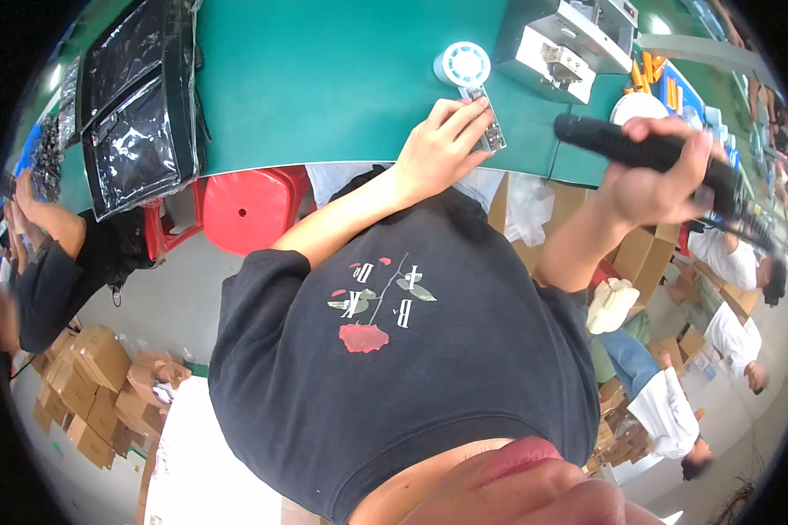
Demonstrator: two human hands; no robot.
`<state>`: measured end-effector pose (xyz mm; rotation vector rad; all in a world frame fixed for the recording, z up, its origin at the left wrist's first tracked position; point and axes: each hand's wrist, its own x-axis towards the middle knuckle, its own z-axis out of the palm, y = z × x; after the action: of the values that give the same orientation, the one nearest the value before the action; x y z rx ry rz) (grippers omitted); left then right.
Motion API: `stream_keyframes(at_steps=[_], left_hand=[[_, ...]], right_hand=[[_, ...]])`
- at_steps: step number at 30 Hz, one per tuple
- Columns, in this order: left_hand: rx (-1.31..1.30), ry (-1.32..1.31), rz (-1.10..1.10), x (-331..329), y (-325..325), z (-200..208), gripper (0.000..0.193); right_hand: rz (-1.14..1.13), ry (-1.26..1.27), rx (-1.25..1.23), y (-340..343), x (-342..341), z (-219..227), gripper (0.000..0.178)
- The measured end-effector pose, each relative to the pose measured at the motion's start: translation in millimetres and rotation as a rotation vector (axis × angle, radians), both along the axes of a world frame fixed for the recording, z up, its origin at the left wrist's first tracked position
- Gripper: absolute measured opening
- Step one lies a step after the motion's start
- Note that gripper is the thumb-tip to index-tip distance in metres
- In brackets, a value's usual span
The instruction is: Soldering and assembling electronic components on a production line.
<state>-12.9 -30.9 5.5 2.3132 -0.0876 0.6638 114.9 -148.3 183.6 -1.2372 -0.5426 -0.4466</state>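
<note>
left hand [442,150]: half-spread on metal part [496,136] | right hand [661,188]: clasping tool [602,140] (blurred)

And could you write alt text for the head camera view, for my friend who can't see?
A person's right hand grips a black cylindrical tool while the left hand touches a small metallic piece on a green table. Beside the piece sits a round white-and-blue object. A red stool stands nearby.

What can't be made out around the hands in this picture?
Head view, all:
Shiny silver rectangular piece: partly covered by the left hand.
Black cylindrical tool: partly hidden by the right hand; motion blurs it.
Grey boxlike metal machine: cut off by the upper edge.
</note>
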Motion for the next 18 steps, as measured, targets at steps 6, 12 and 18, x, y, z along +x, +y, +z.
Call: stream_keyframes(at_steps=[6,12,18], left_hand=[[0.054,-0.046,-0.007,4,1,-3,0.054],[0.03,-0.039,-0.007,3,0,-6,0.057],[0.064,-0.05,0.004,1,1,-5,0.053]], right_hand=[[0.093,0.078,-0.022,-7,-49,-17,0.026],[0.077,0.116,-0.038,-3,-55,-25,0.028],[0.146,0.096,-0.026,-3,-60,-36,0.031]])
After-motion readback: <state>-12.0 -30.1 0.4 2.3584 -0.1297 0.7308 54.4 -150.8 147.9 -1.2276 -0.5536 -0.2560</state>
